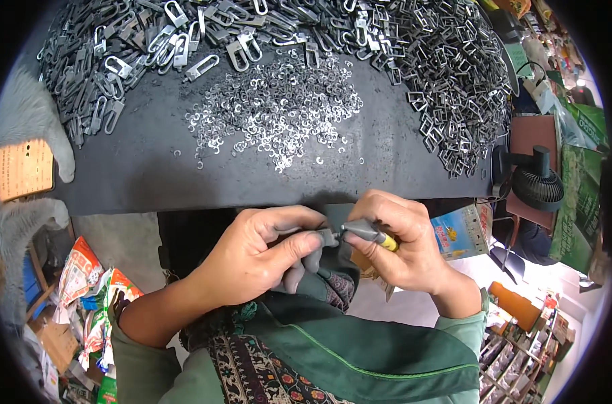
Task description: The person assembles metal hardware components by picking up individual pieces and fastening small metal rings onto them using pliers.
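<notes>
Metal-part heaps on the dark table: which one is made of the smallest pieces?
The middle heap of small shiny open rings. The heap of long slotted clips at left and the heap of dark rectangular links at right hold far larger pieces.

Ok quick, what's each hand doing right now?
Left hand: closed, pinching a small metal part.
Right hand: closed around a yellow-handled tool, tip at the part.

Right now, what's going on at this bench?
A person sits at a dark table. The left hand pinches a small metal piece, while the right hand holds a yellow-handled tool with its tip against that piece. On the table lie a heap of small silver rings, long metal clips and rectangular buckles.
</notes>
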